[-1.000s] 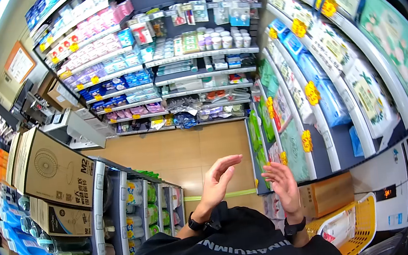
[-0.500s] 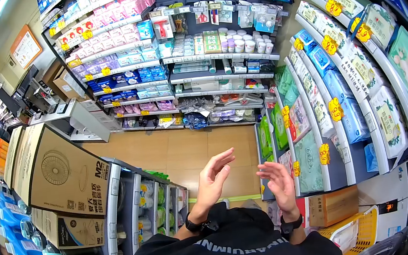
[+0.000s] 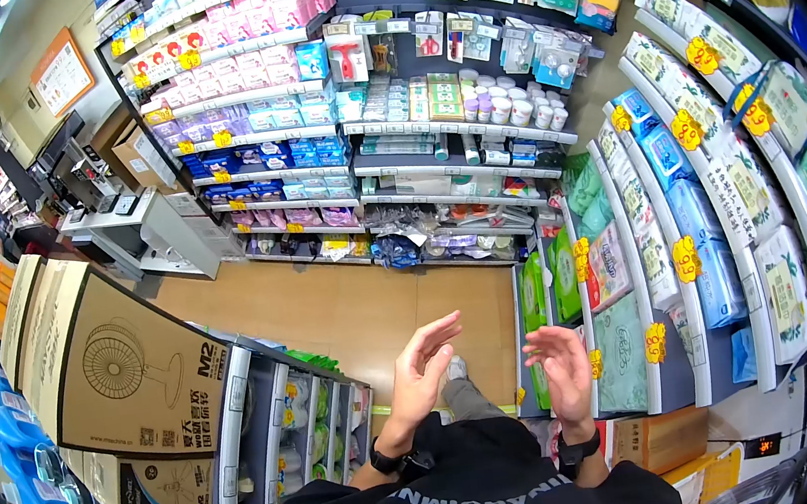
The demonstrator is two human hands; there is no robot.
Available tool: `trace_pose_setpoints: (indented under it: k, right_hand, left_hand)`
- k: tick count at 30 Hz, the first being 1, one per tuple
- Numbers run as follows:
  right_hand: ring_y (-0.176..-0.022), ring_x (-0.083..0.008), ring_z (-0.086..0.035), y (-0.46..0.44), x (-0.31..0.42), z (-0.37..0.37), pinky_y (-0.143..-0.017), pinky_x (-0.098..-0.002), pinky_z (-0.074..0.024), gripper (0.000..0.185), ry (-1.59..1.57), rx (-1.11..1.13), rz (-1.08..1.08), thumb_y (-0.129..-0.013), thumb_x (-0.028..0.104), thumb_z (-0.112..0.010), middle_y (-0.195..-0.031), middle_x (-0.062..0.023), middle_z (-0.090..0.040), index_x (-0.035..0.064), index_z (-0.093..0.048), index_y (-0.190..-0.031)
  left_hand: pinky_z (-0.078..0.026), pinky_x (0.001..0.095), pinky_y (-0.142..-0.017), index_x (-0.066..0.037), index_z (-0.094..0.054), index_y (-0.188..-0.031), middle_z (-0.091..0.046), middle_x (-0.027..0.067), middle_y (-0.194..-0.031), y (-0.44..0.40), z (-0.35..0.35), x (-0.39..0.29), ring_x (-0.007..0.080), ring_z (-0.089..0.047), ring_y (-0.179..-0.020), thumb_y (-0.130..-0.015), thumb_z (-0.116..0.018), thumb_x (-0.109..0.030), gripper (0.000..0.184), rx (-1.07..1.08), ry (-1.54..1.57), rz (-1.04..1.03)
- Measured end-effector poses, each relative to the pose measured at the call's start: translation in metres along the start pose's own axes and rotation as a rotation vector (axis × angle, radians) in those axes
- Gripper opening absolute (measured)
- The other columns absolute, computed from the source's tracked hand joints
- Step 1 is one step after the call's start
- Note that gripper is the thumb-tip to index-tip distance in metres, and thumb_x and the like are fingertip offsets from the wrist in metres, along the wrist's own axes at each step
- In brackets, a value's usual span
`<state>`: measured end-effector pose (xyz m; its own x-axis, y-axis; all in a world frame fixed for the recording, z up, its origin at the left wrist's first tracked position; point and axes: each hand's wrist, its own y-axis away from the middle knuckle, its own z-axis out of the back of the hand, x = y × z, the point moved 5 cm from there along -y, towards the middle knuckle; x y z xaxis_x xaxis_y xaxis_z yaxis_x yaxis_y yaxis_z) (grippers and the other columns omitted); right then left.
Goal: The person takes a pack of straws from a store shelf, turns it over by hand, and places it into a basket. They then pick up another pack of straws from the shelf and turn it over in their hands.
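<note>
My left hand [image 3: 418, 374] is raised in front of my chest, fingers stretched out and nothing in it. A short gap away, my right hand [image 3: 560, 369] is also up, its fingers apart and slightly curled, likewise holding nothing. Each wrist wears a dark band. Nearest the right hand is the right-hand shelf unit, with green packages [image 3: 533, 289] and a pale green pack [image 3: 619, 345] beyond the fingers. Below the left hand my foot [image 3: 456, 368] shows on the tan floor [image 3: 329, 295].
A carton with a fan drawing [image 3: 133, 367] sits on the low shelf at left. Ahead, a wall shelf [image 3: 454, 128] holds boxes, jars and hanging packs. Tissue packs [image 3: 694, 191] with yellow price tags line the right shelves. A white counter [image 3: 147, 226] stands at far left.
The view has shifted, so the shelves sit further right and a little lower. My leg and shoe have come into sight on the floor. Both hands stay raised and empty.
</note>
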<state>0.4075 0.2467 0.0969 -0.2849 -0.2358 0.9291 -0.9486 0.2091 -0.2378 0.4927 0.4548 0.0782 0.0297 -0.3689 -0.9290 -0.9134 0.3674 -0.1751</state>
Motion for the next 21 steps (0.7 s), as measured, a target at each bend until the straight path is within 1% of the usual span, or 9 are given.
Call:
trace_pose_setpoints:
  k: [3, 6, 8, 12, 15, 17, 21]
  right_hand:
    - [-0.11, -0.024, -0.061, -0.024, -0.002, -0.006, -0.092, -0.0363, -0.0511, 0.043, 0.013, 0.03, -0.019, -0.091, 0.004, -0.054, -0.126, -0.0181, -0.06, -0.0047, -0.047, -0.133]
    - [-0.109, -0.0236, -0.061, -0.052, -0.01, -0.007, -0.091, -0.0358, -0.0513, 0.043, 0.009, 0.046, -0.012, -0.091, 0.005, -0.055, -0.126, -0.0178, -0.059, -0.0047, -0.047, -0.133]
    - [-0.107, -0.0233, -0.061, -0.073, -0.016, -0.005, -0.089, -0.0354, -0.0517, 0.043, -0.008, 0.052, -0.015, -0.092, 0.005, -0.055, -0.126, -0.0177, -0.059, -0.0044, -0.046, -0.133]
    - [-0.108, -0.0231, -0.061, -0.115, -0.023, -0.003, -0.088, -0.035, -0.0518, 0.043, 0.014, 0.072, 0.001, -0.092, 0.005, -0.055, -0.126, -0.0178, -0.058, -0.004, -0.047, -0.133]
    - [-0.107, -0.0229, -0.061, -0.152, -0.028, 0.005, -0.087, -0.0345, -0.0517, 0.041, 0.019, 0.079, 0.023, -0.093, 0.005, -0.055, -0.126, -0.0176, -0.059, -0.0036, -0.048, -0.132]
    - [-0.107, -0.0225, -0.061, -0.181, -0.036, 0.013, -0.087, -0.0342, -0.0517, 0.04, 0.023, 0.059, 0.02, -0.093, 0.004, -0.056, -0.126, -0.0173, -0.059, -0.0036, -0.049, -0.131]
    - [-0.106, -0.0221, -0.062, -0.226, -0.043, 0.028, -0.086, -0.0336, -0.0517, 0.038, -0.025, 0.037, 0.062, -0.093, 0.003, -0.056, -0.125, -0.0175, -0.059, -0.004, -0.049, -0.129]
  left_hand:
    - [-0.041, 0.0362, -0.108, 0.002, -0.053, -0.135, -0.055, 0.0153, -0.142, -0.013, 0.009, 0.001, 0.0235, -0.055, -0.128, -0.098, -0.054, -0.004, 0.037, -0.026, 0.0, 0.014]
    - [-0.041, 0.0366, -0.109, 0.002, -0.055, -0.132, -0.054, 0.0171, -0.142, -0.029, 0.018, -0.002, 0.024, -0.055, -0.128, -0.098, -0.054, -0.004, 0.034, -0.044, 0.014, -0.023]
    - [-0.041, 0.0367, -0.109, 0.003, -0.057, -0.129, -0.053, 0.0185, -0.142, -0.043, 0.024, 0.0, 0.0243, -0.055, -0.128, -0.098, -0.055, -0.004, 0.032, -0.089, 0.028, -0.019]
    - [-0.041, 0.0365, -0.109, 0.003, -0.057, -0.129, -0.053, 0.0182, -0.143, -0.087, 0.034, 0.01, 0.0245, -0.055, -0.128, -0.098, -0.055, -0.004, 0.032, -0.078, 0.045, -0.036]
    - [-0.044, 0.0379, -0.106, 0.001, -0.058, -0.129, -0.054, 0.0171, -0.142, -0.125, 0.032, 0.012, 0.0242, -0.056, -0.127, -0.097, -0.055, -0.004, 0.032, -0.069, 0.012, -0.081]
    - [-0.04, 0.0357, -0.11, 0.003, -0.057, -0.129, -0.054, 0.0176, -0.142, -0.149, 0.032, 0.011, 0.0229, -0.055, -0.128, -0.098, -0.055, -0.003, 0.032, -0.055, 0.038, -0.048]
    - [-0.04, 0.0357, -0.11, 0.004, -0.057, -0.129, -0.054, 0.0171, -0.142, -0.201, 0.035, 0.012, 0.0226, -0.055, -0.128, -0.098, -0.055, -0.001, 0.032, -0.008, 0.018, -0.068]
